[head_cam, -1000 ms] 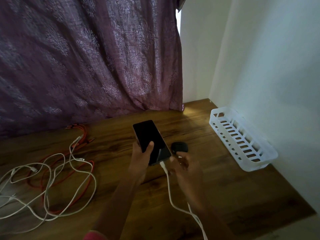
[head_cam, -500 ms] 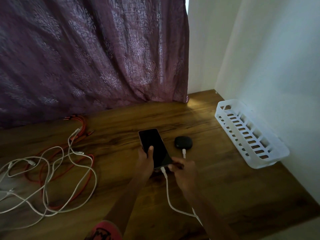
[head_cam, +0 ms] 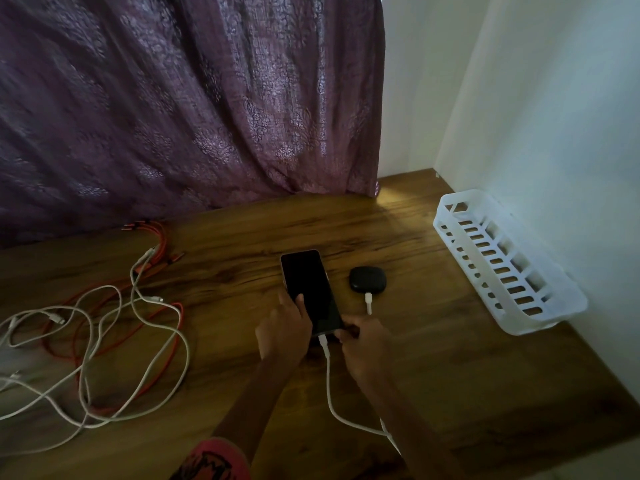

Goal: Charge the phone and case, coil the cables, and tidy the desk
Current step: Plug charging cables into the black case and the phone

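Note:
A black phone lies screen-up on the wooden desk, and a white charging cable is plugged into its near end. My left hand holds the phone's near left side with the thumb on the screen. At the phone's near right corner, the fingers of my right hand pinch the edge. A small black earbud case sits just right of the phone with a short white plug in its near side. A tangle of white cables and an orange cable lies at the left.
A white slotted plastic basket stands along the right wall. A purple curtain hangs down to the desk's far edge. The desk's front edge runs near the bottom right. A pink sleeve edge shows at the bottom.
The phone, held tilted above the desk a second ago, has come down flat onto the wood. Both hands lowered with it and stay on its near end.

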### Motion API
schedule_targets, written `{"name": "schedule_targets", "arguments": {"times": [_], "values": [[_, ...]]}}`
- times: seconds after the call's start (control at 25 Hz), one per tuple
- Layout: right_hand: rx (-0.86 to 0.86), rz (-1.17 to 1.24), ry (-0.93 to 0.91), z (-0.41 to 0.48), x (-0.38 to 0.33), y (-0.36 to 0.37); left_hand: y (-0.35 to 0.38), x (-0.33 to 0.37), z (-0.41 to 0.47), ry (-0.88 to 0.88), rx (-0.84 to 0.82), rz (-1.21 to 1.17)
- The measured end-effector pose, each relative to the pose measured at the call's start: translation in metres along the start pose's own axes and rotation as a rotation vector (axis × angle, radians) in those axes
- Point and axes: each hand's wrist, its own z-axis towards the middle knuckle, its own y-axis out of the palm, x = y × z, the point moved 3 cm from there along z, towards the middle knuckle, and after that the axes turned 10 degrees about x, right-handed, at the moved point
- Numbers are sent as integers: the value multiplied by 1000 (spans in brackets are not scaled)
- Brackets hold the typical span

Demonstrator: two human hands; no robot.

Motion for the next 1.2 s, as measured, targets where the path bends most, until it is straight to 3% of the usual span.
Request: {"name": "schedule_targets", "arguments": {"times": [0.24, 0.6, 0.68, 0.8, 0.88, 1.04, 1.2], "values": [[30, -27, -83, -2, -3, 0, 0, 1, -6, 84, -41, 163], [81, 43, -191, -24, 0, -17, -13, -6, -55, -20, 106, -133], [160, 86, -213, -48, 12, -39, -23, -5, -78, 148, 191, -134], [325, 131, -227, -81, 36, -71, -32, 8, -107, 560, 364, -163], [478, 117, -188, -101, 56, -90, -29, 25, -130, 814, 395, -195], [702, 78, -67, -152, 104, -108, -14, 56, -179, 1185, 142, -334], [766, -29, 64, -195, 170, -116, 2, 96, -206, 1292, -60, -446]]}}
